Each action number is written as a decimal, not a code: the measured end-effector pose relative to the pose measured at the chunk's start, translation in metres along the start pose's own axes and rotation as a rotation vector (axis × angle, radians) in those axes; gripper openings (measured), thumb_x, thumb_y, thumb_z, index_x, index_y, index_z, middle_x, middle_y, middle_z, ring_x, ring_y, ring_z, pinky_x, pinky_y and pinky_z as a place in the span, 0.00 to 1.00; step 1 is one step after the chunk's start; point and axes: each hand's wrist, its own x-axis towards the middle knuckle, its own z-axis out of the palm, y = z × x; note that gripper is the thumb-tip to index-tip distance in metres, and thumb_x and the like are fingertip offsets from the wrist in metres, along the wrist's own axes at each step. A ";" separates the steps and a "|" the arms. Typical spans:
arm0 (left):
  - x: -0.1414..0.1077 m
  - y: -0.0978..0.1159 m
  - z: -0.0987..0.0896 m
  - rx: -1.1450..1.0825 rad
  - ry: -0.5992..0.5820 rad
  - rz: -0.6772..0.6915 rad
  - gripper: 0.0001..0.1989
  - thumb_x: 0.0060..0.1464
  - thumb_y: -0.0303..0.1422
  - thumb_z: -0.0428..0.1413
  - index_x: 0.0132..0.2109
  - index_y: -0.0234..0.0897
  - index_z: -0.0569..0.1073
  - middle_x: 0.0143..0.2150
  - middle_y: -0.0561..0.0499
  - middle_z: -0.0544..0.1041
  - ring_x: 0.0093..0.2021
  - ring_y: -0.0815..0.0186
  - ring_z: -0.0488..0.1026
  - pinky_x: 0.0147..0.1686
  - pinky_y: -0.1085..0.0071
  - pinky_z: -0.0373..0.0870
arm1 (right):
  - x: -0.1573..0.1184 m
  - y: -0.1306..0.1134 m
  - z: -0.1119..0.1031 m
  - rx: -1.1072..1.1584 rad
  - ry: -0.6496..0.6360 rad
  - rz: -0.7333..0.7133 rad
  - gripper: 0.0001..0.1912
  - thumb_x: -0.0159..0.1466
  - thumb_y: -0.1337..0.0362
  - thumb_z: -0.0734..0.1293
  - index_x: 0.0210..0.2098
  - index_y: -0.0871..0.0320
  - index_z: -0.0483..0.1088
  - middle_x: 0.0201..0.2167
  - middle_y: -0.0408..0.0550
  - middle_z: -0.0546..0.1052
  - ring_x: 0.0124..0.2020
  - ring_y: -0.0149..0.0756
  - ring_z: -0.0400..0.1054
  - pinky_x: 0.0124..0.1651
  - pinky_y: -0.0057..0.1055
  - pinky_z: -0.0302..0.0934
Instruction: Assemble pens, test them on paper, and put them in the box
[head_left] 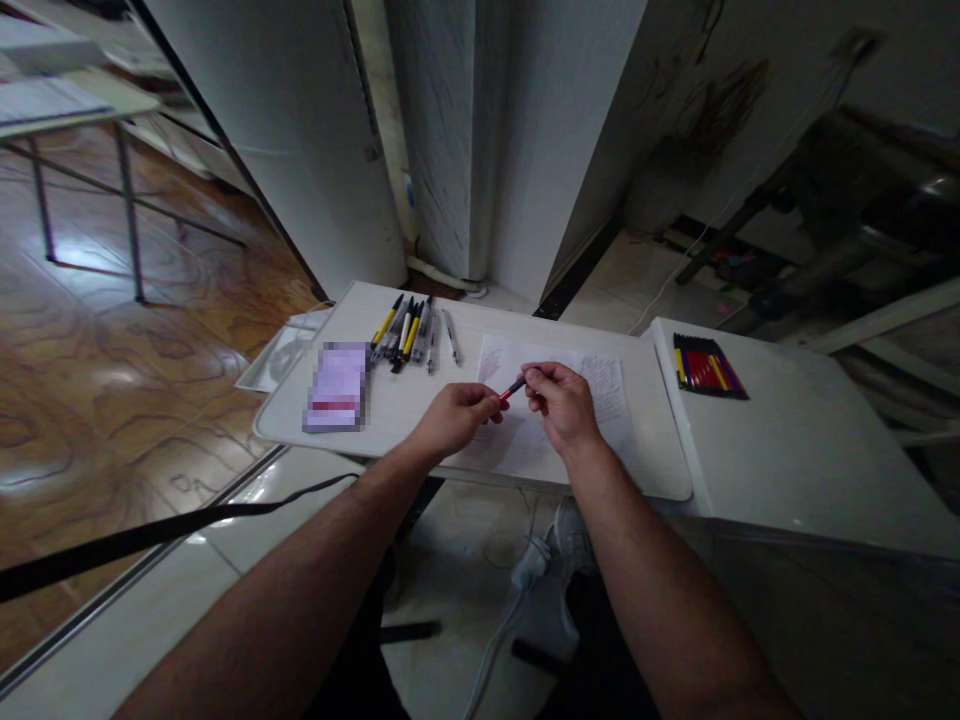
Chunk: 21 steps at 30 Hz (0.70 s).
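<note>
Both hands hold one red and black pen above a sheet of paper with handwriting on it. My left hand pinches the red end, and my right hand closes its fingers on the black end. To the left of the paper lies a pile of pens, some yellow and black, others clear or white. A single clear pen rests just beside that pile. The paper lies flat on a small white table, partly covered by my hands.
A pixelated purple box sits at the table's left end. On the white surface to the right, a row of red, yellow and dark pens lies near the edge. A black strap crosses the lower left. White cables hang below the table.
</note>
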 end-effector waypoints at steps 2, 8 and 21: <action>0.000 -0.001 0.000 0.024 0.019 0.021 0.14 0.52 0.41 0.56 0.34 0.33 0.77 0.29 0.49 0.77 0.29 0.67 0.69 0.30 0.71 0.63 | 0.000 0.001 0.000 0.003 -0.006 -0.007 0.11 0.51 0.61 0.73 0.32 0.59 0.76 0.21 0.41 0.72 0.21 0.25 0.60 0.21 0.25 0.51; 0.002 -0.006 0.000 0.043 0.087 0.081 0.12 0.49 0.40 0.59 0.32 0.34 0.76 0.27 0.52 0.75 0.27 0.69 0.66 0.29 0.72 0.60 | 0.000 0.000 0.001 -0.021 -0.003 -0.012 0.11 0.51 0.59 0.73 0.31 0.59 0.75 0.20 0.40 0.71 0.20 0.25 0.59 0.21 0.25 0.51; 0.001 -0.003 0.001 0.086 0.169 0.088 0.10 0.46 0.38 0.61 0.32 0.34 0.74 0.27 0.53 0.74 0.27 0.69 0.66 0.29 0.72 0.61 | -0.001 0.002 0.003 -0.008 0.017 0.002 0.13 0.50 0.56 0.75 0.29 0.58 0.73 0.18 0.39 0.69 0.20 0.25 0.58 0.21 0.25 0.51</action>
